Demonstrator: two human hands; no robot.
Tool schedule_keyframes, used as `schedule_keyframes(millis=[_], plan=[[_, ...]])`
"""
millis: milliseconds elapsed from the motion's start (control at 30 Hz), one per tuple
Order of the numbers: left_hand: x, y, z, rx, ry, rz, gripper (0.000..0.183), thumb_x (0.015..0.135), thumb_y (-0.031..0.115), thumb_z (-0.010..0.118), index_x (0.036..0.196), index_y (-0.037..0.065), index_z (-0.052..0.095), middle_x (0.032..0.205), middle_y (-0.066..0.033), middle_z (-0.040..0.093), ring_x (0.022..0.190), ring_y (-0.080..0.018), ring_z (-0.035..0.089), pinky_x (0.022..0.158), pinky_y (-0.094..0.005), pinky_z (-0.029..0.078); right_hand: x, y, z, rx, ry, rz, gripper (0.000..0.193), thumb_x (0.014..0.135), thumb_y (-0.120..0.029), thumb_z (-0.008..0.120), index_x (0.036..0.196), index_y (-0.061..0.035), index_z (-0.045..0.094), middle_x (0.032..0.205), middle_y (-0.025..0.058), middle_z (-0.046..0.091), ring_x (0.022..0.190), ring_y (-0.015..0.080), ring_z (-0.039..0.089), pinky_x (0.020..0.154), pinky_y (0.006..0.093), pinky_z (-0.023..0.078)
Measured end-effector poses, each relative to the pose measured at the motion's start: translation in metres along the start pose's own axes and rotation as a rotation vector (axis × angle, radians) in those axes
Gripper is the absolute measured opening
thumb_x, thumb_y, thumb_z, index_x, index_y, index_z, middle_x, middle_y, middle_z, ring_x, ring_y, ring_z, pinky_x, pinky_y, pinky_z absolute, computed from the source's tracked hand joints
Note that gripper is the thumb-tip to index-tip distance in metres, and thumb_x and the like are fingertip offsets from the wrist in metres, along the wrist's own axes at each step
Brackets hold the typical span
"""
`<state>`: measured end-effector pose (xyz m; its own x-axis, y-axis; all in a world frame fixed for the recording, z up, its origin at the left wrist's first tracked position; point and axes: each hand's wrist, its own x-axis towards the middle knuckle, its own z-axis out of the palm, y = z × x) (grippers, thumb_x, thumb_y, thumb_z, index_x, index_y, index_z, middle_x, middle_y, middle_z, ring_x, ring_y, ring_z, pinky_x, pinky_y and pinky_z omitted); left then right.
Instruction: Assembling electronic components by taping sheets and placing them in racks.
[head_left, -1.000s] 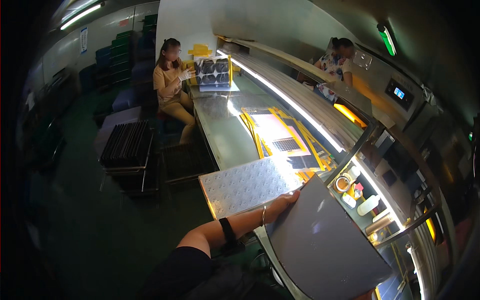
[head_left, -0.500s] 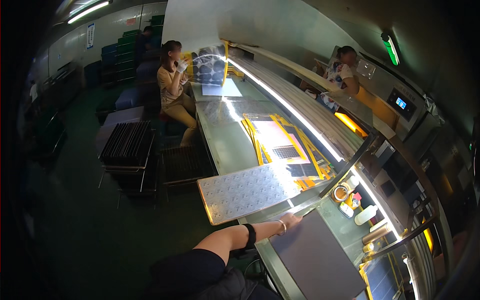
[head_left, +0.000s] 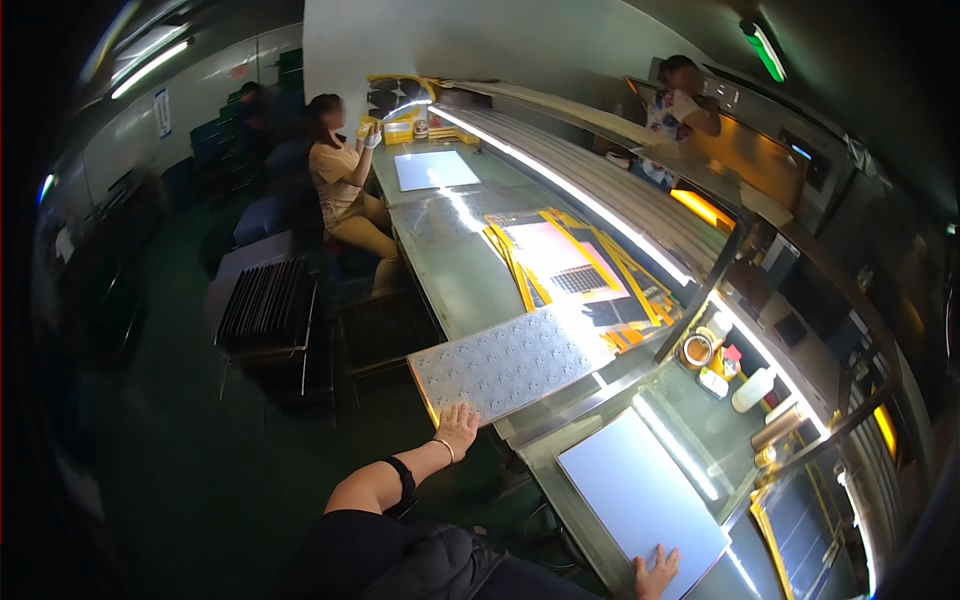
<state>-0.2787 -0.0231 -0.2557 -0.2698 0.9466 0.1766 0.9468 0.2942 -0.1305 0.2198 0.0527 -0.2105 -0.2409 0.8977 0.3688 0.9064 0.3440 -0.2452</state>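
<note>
My left hand (head_left: 458,431) rests on the near edge of a thin rectangular panel with a dimpled grey pattern (head_left: 512,366). Its fingers lie spread over the top face; the thumb cannot be made out. This panel juts past the front edge of the workbench (head_left: 432,270). To the right, a smooth pale blue-grey sheet (head_left: 640,490) lies on the bench and reflects light. My right hand (head_left: 656,574) touches its near right corner, fingers stretched out and apart. Farther along the bench lie stacked dark cell sheets edged with yellow tape (head_left: 575,268).
A white bottle (head_left: 754,390), a tape roll (head_left: 696,350) and small containers stand at the bench's back. A light tube (head_left: 560,190) runs above. One person (head_left: 340,165) sits at the far end; another (head_left: 680,105) stands behind. A slotted black rack (head_left: 265,310) stands left.
My left hand has moved from the smooth sheet's far corner to the dimpled panel. My right hand has come into view. The smooth sheet looks brighter. The seated person no longer holds up a cell sheet.
</note>
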Motion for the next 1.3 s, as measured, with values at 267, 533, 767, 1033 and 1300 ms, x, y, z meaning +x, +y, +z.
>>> schedule_keyframes(millis=[267,533,767,1033,1300], plan=[[0.004,0.027,-0.092,-0.14,-0.325,0.212,0.045,0.073,0.008,0.053,0.115,-0.001,0.041,0.104,-0.0264,0.05,0.095,-0.0389,0.054,0.078,-0.0429,0.047,0.032,-0.038,0.024,0.637,-0.1,0.058,0.023,0.072,-0.012,0.064,0.093,-0.0021,0.062,0.102,0.0177,0.058,0.098,0.0293,0.053,0.086,0.0351,0.041],[-0.068,0.095,-0.164,-0.247,-0.424,0.503,0.052,0.068,0.008,0.054,0.116,-0.007,0.038,0.11,-0.0304,0.047,0.098,-0.0402,0.052,0.082,-0.0402,0.045,0.05,-0.191,0.049,2.363,-1.352,0.673,0.06,0.084,-0.043,0.049,0.127,-0.0079,0.028,0.119,0.0219,0.044,0.112,0.0388,0.043,0.093,0.0487,0.037],[-0.066,0.08,-0.14,-0.407,-0.271,0.449,0.031,0.077,0.014,0.051,0.104,0.0,0.047,0.1,-0.0208,0.053,0.09,-0.0345,0.054,0.073,-0.041,0.047,0.052,-0.222,0.053,2.227,-1.083,0.711,0.041,0.09,-0.035,0.037,0.119,-0.0068,0.038,0.115,0.0224,0.048,0.102,0.0386,0.051,0.083,0.0483,0.045],[-0.036,0.05,-0.116,-0.665,-0.261,0.544,0.019,0.079,0.019,0.048,0.076,0.001,0.055,0.065,-0.0198,0.058,0.063,-0.0369,0.058,0.058,-0.0447,0.046,0.038,-0.236,0.066,2.096,-0.764,0.712,0.041,0.075,-0.027,0.048,0.113,-0.0118,0.045,0.106,0.0164,0.053,0.092,0.0336,0.055,0.076,0.0448,0.048],[0.006,0.047,-0.019,-1.188,-0.626,0.763,0.028,0.074,0.029,0.065,0.088,0.006,0.057,0.074,-0.0077,0.058,0.063,-0.0227,0.055,0.055,-0.0346,0.045,-0.009,-0.191,0.17,1.489,-0.536,0.52,0.05,0.086,-0.031,0.045,0.125,-0.0002,0.037,0.103,0.0157,0.057,0.093,0.0287,0.054,0.081,0.0412,0.044]])
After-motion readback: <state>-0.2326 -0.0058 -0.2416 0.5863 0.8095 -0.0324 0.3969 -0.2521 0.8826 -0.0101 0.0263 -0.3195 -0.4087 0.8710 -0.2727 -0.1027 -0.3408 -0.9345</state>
